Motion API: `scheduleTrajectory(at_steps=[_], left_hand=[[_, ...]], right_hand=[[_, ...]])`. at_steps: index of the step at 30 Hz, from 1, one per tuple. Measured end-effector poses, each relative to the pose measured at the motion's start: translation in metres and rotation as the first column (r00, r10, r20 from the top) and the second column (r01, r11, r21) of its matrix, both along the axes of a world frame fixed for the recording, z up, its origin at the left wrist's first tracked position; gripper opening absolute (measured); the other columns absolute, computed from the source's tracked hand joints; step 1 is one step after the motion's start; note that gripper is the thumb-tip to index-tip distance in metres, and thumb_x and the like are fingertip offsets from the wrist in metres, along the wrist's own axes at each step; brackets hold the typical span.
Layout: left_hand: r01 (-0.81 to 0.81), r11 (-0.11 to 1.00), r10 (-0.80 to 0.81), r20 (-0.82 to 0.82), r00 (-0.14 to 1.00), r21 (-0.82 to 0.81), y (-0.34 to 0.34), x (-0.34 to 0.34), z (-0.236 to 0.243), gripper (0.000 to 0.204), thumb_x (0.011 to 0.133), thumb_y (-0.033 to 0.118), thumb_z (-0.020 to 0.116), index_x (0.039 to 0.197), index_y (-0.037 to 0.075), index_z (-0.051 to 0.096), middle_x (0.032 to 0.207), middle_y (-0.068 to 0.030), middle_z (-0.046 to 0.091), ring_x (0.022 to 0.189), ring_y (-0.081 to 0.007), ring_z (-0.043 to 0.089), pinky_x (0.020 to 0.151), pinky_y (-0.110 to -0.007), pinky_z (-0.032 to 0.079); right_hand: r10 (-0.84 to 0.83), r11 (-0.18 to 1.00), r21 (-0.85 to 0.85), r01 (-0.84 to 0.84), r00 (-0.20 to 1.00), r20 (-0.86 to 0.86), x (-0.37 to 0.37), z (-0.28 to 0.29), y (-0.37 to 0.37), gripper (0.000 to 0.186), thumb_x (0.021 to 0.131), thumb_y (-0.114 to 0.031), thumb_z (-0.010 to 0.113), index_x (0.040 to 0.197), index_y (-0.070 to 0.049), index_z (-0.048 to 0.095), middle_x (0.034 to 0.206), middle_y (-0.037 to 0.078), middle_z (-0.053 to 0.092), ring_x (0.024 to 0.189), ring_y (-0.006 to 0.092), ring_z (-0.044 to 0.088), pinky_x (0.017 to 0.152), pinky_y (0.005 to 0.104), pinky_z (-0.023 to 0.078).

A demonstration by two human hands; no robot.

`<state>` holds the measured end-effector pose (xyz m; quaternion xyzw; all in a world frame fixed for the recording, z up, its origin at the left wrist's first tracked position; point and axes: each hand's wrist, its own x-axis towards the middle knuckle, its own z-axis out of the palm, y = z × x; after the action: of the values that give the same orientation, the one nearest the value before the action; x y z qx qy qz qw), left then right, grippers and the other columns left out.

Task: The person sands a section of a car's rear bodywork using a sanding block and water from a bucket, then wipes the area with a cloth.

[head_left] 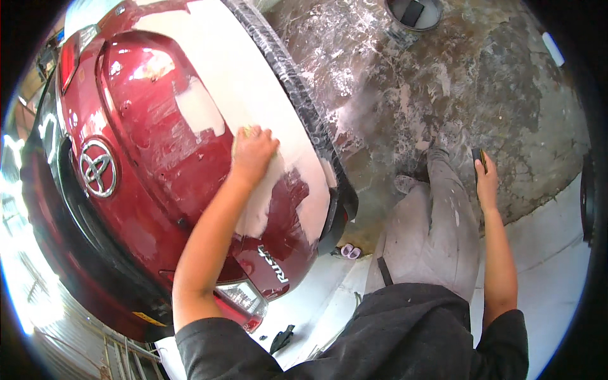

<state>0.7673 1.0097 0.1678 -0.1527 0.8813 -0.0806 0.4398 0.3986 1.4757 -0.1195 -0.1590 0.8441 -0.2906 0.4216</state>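
My left hand [254,151] presses on the rear door of a red car [149,95], its fingers closed over a pale yellowish thing mostly hidden under them. Beneath and around the hand are pale, matte patches of filler [250,76] on the red paint. At the right, beside my leg, my right hand [486,171] grips a dark, flat block with a yellow edge [479,158], held away from the car.
A dark bumper strip [297,101] smeared white runs along the car. A round bucket [411,12] with something dark in it stands on the stained floor [519,95]. Pale sandals [350,251] lie by the car. A white object [553,49] lies at the upper right.
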Motion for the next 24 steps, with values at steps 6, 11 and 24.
scheduleTrajectory(at_steps=[6,11,24], left_hand=[[0.124,0.881,-0.174,-0.069,0.982,-0.456,-0.182,-0.035,-0.006,0.035,0.099,0.016,0.060,0.130,0.023,0.072,0.134,-0.0082,0.068,0.136,-0.0294,0.058,0.112,-0.060,0.042],[0.109,0.868,-0.189,-0.119,0.975,-0.485,-0.218,-0.089,-0.004,0.038,0.099,0.016,0.059,0.135,0.024,0.071,0.136,-0.0091,0.067,0.136,-0.0295,0.059,0.116,-0.060,0.040],[-0.569,0.809,0.570,0.041,0.821,0.149,0.041,-0.030,-0.077,0.044,0.086,0.017,0.074,0.131,0.021,0.074,0.131,-0.0081,0.069,0.128,-0.0357,0.062,0.110,-0.050,0.050]], right_hand=[[-0.041,0.999,0.033,0.041,0.999,0.014,-0.027,-0.007,0.048,0.053,0.110,-0.035,0.058,0.151,-0.001,0.058,0.149,0.019,0.060,0.138,0.0329,0.057,0.117,0.0415,0.041],[-0.085,0.977,0.190,0.096,0.994,-0.064,-0.042,-0.017,0.126,0.055,0.110,-0.037,0.058,0.152,-0.002,0.057,0.149,0.019,0.060,0.138,0.0337,0.056,0.117,0.0419,0.041],[0.062,0.984,-0.177,0.013,0.908,0.414,-0.013,0.076,-0.056,0.074,0.098,-0.018,0.074,0.164,-0.009,0.041,0.141,0.019,0.067,0.131,0.0362,0.063,0.113,0.0426,0.047]])
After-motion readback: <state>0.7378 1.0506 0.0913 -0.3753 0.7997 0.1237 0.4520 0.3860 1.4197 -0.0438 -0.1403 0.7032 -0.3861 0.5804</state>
